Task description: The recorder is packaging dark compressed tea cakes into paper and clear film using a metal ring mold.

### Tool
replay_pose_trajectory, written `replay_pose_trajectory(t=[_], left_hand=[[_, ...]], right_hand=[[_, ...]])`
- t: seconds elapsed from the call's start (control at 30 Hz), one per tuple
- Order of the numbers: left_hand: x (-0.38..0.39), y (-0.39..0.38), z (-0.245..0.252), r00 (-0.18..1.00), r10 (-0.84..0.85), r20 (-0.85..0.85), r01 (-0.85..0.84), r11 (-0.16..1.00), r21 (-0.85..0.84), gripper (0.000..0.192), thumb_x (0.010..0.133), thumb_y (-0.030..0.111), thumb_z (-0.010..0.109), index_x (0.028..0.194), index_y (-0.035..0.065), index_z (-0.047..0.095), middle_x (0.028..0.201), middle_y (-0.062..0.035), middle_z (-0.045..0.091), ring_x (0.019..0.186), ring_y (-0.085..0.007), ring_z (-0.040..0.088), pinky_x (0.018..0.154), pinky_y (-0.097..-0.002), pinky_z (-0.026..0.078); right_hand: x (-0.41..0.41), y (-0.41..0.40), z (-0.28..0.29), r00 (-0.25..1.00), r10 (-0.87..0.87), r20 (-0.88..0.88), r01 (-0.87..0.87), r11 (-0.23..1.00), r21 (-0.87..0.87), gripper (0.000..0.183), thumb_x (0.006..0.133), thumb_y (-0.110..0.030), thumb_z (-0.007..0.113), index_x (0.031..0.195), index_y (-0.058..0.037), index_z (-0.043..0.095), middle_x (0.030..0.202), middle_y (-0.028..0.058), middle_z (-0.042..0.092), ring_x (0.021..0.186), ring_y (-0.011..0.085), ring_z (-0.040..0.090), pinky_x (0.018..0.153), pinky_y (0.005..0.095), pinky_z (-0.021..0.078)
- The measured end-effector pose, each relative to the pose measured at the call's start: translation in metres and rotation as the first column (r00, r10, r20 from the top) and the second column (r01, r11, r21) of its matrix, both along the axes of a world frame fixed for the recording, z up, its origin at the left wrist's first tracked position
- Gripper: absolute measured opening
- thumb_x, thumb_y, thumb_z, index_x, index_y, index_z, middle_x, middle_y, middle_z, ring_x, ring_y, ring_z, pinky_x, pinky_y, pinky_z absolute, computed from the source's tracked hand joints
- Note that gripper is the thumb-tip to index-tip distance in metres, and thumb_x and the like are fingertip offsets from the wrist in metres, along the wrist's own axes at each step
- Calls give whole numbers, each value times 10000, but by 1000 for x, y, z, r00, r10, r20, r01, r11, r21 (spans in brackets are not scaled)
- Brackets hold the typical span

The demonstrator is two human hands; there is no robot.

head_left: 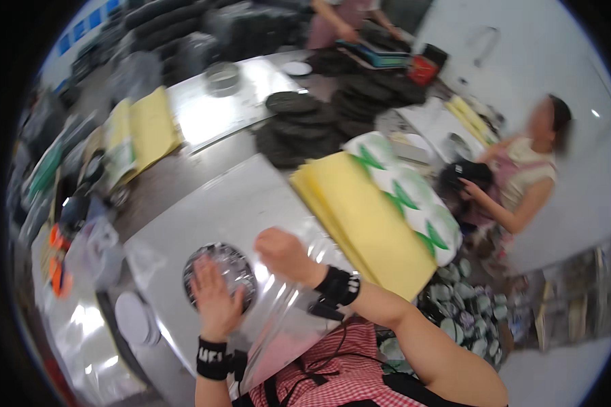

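Observation:
A round dark thing under shiny clear plastic film [239,274] lies on the pale sheet-covered work surface [198,203] before me. My left hand [214,292] rests flat on it with the fingers spread. To its right, my right hand [282,254] is curled above clear plastic film that spreads across the surface to my apron; whether its fingers hold part of the film cannot be told. Black bands are around both wrists.
Yellow sheets [366,224] lie right of the film, beside a white and green plastic wrapper [402,188]. Dark round stacks [295,127] stand beyond. White discs [132,318] and orange-handled scissors [58,274] are at left. A co-worker [524,178] holds something black at right; another is at the back.

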State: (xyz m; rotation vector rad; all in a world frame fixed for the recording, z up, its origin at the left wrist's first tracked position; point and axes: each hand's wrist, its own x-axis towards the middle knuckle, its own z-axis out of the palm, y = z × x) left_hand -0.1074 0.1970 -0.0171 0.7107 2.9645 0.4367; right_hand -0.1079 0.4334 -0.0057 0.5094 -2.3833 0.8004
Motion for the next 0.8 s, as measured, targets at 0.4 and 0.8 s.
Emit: replay_pose_trajectory(t=[0.4,0.8], left_hand=[[-2,5,-2,994,-106,-15,104,990,-95,837,918,347,578,1493,-151,229,1635,-260,137,1523,-419,100,1211,-526,128],[-5,0,-13,984,-127,-124,124,992,-31,797,927,327,577,1497,-128,256,1627,-256,173,1519,-422,118,1203,-525,157]], right_hand=[[288,283,-40,449,-874,-185,846,348,405,295,816,-135,770,1086,-27,727,1160,124,712,1146,297,654,929,384,530],[287,286,-46,448,-877,-175,866,377,328,335,790,-176,800,1092,-50,726,1141,135,721,1036,262,700,849,361,565]])
